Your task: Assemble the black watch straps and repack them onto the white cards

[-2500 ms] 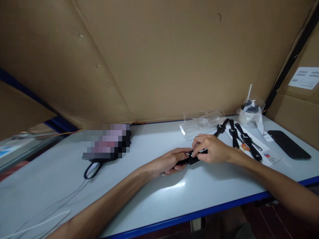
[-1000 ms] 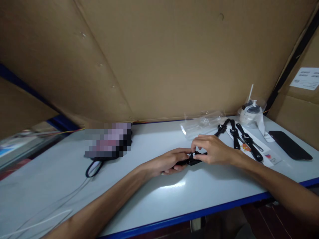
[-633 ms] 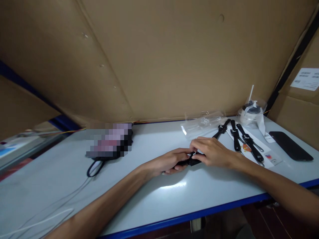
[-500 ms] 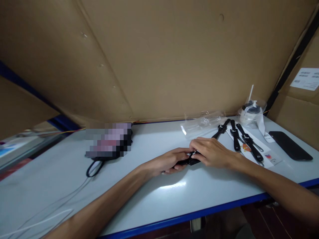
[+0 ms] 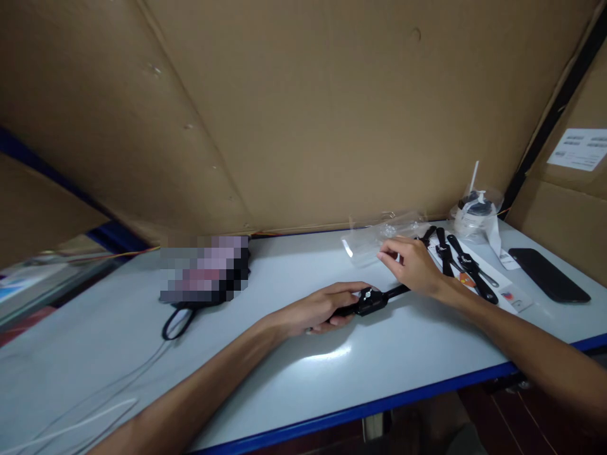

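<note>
Pale tabletop point(image 5: 294, 265), left hand point(image 5: 322, 308) gripping glossy black tool point(image 5: 371, 302), right hand point(image 5: 413, 266) loosely curled

Looks like a small workshop or packing station, judging by rough enclosure and repeated tools. Walled in by a brown cardboard panel point(image 5: 294, 126) behind both the left hand point(image 5: 327, 308) and the right hand point(image 5: 417, 268), and farther right of the latter by a cardboard side wall point(image 5: 564, 215) bearing a printed label point(image 5: 578, 149). Fitted beneath both with a pale tabletop point(image 5: 265, 385), blue along its near edge. Stocked with look-alike black tools point(image 5: 469, 264) just right of the right hand, plus a similar held tool point(image 5: 372, 301) in the left.
</note>
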A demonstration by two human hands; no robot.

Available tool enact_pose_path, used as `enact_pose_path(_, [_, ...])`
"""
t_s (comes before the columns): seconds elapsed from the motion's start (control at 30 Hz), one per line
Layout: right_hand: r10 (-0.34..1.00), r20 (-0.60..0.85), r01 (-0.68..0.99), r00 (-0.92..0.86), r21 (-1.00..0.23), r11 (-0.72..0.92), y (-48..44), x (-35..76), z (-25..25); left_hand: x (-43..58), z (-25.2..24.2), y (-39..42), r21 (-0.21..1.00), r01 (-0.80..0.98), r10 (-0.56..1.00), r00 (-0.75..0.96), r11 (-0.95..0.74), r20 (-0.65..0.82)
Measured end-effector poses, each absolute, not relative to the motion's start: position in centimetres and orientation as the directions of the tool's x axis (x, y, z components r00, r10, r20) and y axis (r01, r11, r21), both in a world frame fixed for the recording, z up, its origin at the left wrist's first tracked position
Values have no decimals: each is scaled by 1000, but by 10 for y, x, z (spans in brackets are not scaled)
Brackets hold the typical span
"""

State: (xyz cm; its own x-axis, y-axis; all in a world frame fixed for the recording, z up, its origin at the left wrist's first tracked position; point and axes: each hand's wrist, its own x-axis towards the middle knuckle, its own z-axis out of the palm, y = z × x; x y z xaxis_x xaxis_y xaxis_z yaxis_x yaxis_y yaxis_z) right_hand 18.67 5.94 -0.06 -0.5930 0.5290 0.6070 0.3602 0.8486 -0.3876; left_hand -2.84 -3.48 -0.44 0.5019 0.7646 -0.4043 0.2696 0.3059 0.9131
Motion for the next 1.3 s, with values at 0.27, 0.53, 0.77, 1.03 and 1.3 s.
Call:
enact_pose_path(0.27, [469,574,408,-671,-242,880,55,185,-5,-28,-3,-34,915,305,750,531,265,-394])
enact_pose_path(0.53, [486,548,422,-681,-249,872,53,186,-5,-23,5,-37,904,344,751,520,254,-408])
enact_pose_path(0.77, [510,510,469,-693,-219,856,53,185,-4,-27,1,-36,916,309,747,538,257,-391])
enact_pose_path(1.03, [515,482,477,-709,-209,854,51,185,-4,-30,-5,-34,906,329,747,523,267,-410])
enact_pose_path(1.3, [537,451,484,-713,-239,842,51,185,-4,-30,-6,-33,917,310,745,542,252,-388])
